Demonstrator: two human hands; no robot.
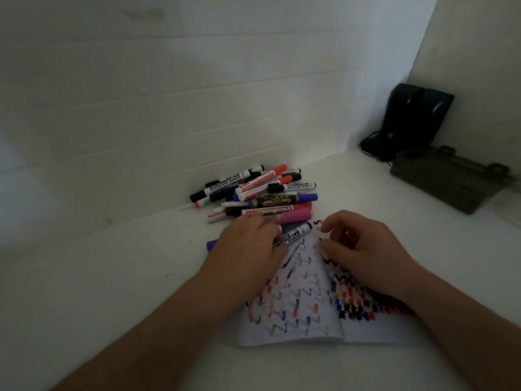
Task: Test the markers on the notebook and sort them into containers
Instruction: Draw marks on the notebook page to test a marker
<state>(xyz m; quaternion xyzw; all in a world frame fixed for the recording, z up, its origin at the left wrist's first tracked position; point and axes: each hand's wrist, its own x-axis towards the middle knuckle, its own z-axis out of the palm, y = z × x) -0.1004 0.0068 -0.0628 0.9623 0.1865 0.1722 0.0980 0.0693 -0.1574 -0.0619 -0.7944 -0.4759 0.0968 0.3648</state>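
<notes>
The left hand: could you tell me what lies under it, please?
Under the left hand lie the notebook page and a blue marker, only its end showing. The rest is covered.
</notes>
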